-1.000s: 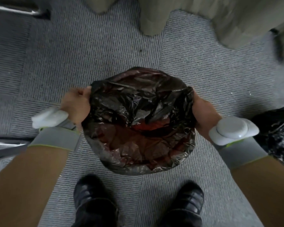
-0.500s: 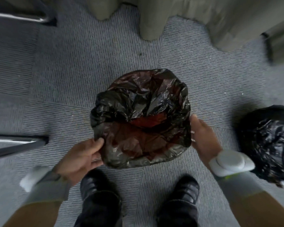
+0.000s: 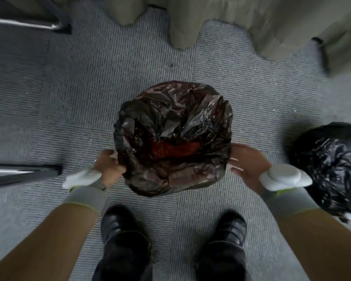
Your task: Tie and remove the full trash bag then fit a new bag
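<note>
Bag [image 3: 173, 138] rim pinched by L hand [image 3: 109, 168]; R hand [image 3: 246, 165] spread, touching its side.

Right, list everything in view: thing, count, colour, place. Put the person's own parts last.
new trash bag: one, dark brown-black, draped over a bin at the centre; red shows through inside.
full trash bag: one, black, on the floor at the right edge.
carpet: grey ribbed tiles, across the floor.
curtain: beige folds, along the top.
metal bars: two, silver-grey, at the left edge, upper and middle.
shoes: two, black, bottom centre.
wrist devices: two, white, one on each wrist above a grey band.
left hand: one, gripping the bag's left edge.
right hand: one, fingers against the bag's right edge; grip unclear.
</note>
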